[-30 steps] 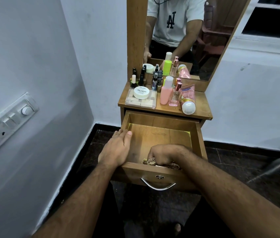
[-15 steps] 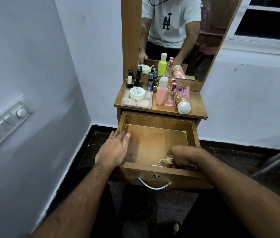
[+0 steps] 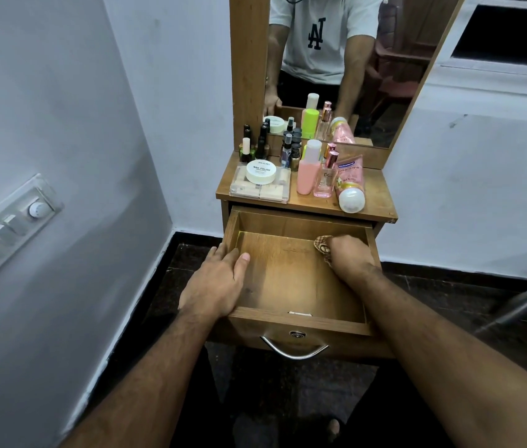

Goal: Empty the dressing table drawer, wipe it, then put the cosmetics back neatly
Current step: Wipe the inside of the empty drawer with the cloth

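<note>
Wooden pull-out drawer (image 3: 291,279) sits open; right hand (image 3: 351,255) has its grip bunched on a patterned beige cloth (image 3: 321,244) far right, left hand (image 3: 215,281) lies flat, fingers loose, on the left wall.

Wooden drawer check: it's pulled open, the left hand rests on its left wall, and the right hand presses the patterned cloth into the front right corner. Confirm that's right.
One detail is wrong. In the head view the right hand grips the patterned beige cloth at the back right corner of the open wooden drawer, not the front right. The left hand does rest on the left wall.
</note>
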Tool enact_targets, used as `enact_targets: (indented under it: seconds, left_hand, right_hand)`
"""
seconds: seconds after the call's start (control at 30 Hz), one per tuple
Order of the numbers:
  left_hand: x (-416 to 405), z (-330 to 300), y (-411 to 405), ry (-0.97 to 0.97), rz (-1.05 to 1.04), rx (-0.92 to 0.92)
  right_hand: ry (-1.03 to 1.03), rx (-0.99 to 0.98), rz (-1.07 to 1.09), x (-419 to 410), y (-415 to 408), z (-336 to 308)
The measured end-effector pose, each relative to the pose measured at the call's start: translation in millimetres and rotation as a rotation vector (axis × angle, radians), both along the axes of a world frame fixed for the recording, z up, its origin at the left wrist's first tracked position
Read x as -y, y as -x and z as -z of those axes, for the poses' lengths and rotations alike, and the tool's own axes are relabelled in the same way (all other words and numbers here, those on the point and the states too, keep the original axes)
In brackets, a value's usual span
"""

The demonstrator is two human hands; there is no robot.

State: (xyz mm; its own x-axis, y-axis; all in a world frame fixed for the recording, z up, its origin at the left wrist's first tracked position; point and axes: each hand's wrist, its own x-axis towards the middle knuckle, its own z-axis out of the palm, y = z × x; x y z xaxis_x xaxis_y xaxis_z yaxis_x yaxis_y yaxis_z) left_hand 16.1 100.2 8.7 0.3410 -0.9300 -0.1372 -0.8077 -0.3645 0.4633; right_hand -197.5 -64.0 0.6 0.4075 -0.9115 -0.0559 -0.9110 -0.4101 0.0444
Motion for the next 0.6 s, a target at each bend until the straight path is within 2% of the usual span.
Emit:
enact_targets:
  seconds: [0.13,0.37,0.6]
  left_hand:
    - [0.6,1.2,-0.8,0.003,0.001,0.003]
    - [-0.1,-0.6,0.3,0.007,0.006,-0.002]
    - [-0.8,-2.2,1.4,0.004,0.003,-0.002]
  right_hand:
    - [0.02,-0.072,0.009,2.7,-7.6,5.6]
    - [-0.113,-0.048,0.144,3.2,-0.7,1.1]
    - [-0.182,-0.092,0.143,-19.7,-3.3,2.4]
